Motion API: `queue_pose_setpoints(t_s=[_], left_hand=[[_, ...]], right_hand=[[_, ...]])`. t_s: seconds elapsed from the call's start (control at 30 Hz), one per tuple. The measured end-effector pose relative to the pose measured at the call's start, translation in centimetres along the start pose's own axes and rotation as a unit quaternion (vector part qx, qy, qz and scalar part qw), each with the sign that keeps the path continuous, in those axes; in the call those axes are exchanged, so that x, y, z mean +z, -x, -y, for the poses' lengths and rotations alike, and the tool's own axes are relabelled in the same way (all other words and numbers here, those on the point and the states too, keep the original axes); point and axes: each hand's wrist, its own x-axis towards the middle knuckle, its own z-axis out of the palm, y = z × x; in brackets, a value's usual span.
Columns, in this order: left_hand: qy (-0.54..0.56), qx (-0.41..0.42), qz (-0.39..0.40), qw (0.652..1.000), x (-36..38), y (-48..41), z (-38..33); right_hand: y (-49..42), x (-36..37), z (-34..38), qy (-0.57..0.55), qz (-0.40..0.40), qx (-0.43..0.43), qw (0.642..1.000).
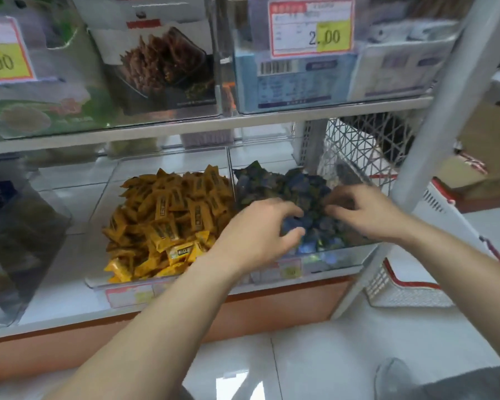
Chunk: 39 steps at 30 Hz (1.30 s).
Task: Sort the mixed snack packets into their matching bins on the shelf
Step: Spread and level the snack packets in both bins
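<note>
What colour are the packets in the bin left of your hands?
The packets are yellow-orange, seen in the head view.

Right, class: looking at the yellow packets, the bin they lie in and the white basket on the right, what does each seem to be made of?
Yellow packets: likely glossy plastic film; they crinkle and catch highlights.
Bin: clear rigid plastic, perhaps acrylic; the shelf shows through its walls.
White basket: probably moulded plastic, matt, with slotted sides and red trim.
</note>
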Motion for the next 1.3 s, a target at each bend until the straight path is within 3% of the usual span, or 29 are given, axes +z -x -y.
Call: queue_pose_setpoints(t_s=[0.2, 0.4, 0.67, 0.73, 0.87, 1.1, 1.17, 1.23, 1.3], left_hand=[[-0.133, 0.000, 0.170, 0.976, 4.0, -3.5, -0.5], [-0.140, -0.004, 0.293, 0.946, 4.5, -4.3, 0.8], [-0.144, 0.030, 0.246, 0.958, 4.9, -3.5, 0.8], [-0.137, 0.021, 0.226, 0.964, 4.9, -3.4, 0.9], [-0.129, -0.010, 0.200, 0.971, 5.0, -3.1, 0.6], [-0.116, -0.016, 0.175, 0.978, 5.3, -2.3, 0.5], [-0.109, -0.014, 0.166, 0.980, 5.4, -2.2, 0.6], [-0.103, -0.016, 0.161, 0.981, 5.6, -2.2, 0.6], [-0.096, -0.022, 0.159, 0.982, 5.6, -2.3, 0.6]], right_hand=[[-0.6, 2.3, -0.3, 0.022, 0.225, -0.016, 0.974], [-2.0, 2.8, -1.7, 0.054, 0.292, 0.016, 0.955], [-2.6, 2.8, -2.1, 0.058, 0.323, 0.023, 0.944], [-2.6, 2.5, -2.1, 0.049, 0.265, 0.022, 0.963], [-3.3, 2.3, -2.2, -0.001, 0.027, 0.005, 1.000], [-3.4, 2.3, -0.4, 0.024, -0.006, -0.031, 0.999], [-2.7, 2.4, -0.4, 0.030, 0.064, -0.007, 0.997], [-2.0, 2.9, -0.7, 0.072, 0.189, 0.025, 0.979], [-1.7, 3.5, -1.1, 0.095, 0.253, 0.044, 0.962]])
